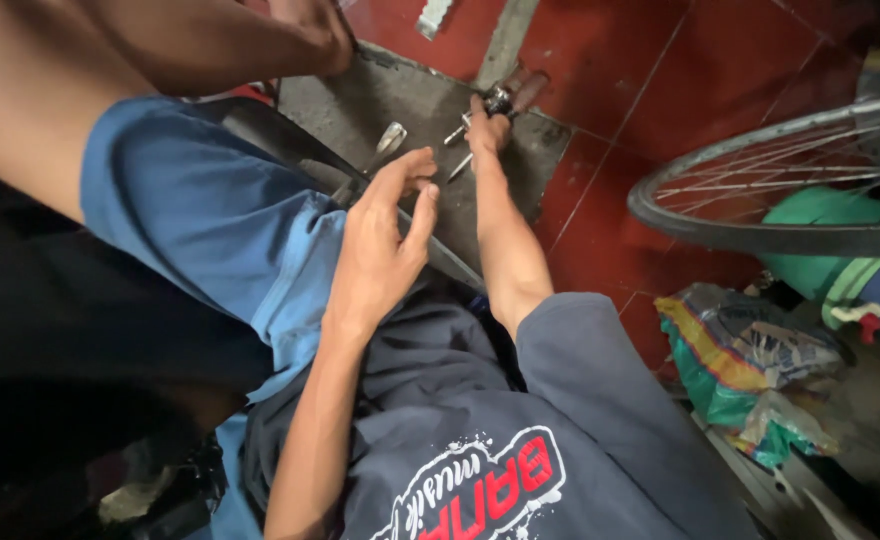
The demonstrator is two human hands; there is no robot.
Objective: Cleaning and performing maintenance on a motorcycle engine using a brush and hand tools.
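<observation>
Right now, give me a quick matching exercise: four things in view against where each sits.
Things:
1. right hand
2. left hand
3. wheel
4. bag

Places:
A. lower right, on the floor
B. on the blue shorts
C. right edge, above the bag
D. on the tools on the grey mat

Pairs: 1-D, 2-B, 3-C, 4-A

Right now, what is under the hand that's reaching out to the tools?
Under the right hand lie metal tools on a grey mat, which covers part of the red tiled floor. The fingers hide part of a brown-handled tool.
</observation>
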